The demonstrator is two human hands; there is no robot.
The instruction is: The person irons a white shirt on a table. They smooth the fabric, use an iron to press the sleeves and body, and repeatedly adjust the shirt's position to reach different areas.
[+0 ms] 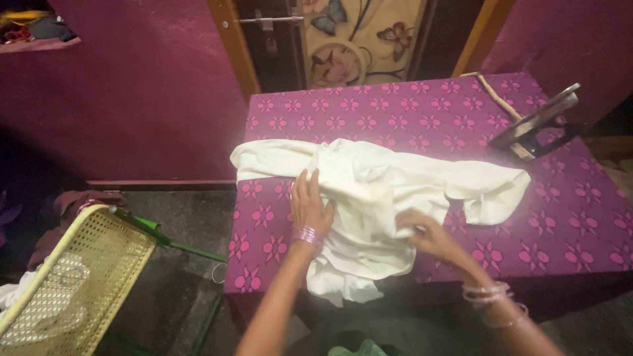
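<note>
A crumpled cream-white garment (376, 191) lies across a table covered in purple cloth with pink star flowers (409, 112); part of it hangs over the near edge. My left hand (308, 204) rests flat on the garment's left side, fingers apart, bangles on the wrist. At the garment's lower middle my right hand (425, 232) pinches a fold of the fabric. Bangles ring that wrist too.
A dark flat iron (537, 125) stands tilted at the table's far right, next to a thin stick (498, 97). A yellow woven basket (69, 283) sits on the floor at left, with a green rod (168, 240) beside it. Magenta walls and a door lie behind.
</note>
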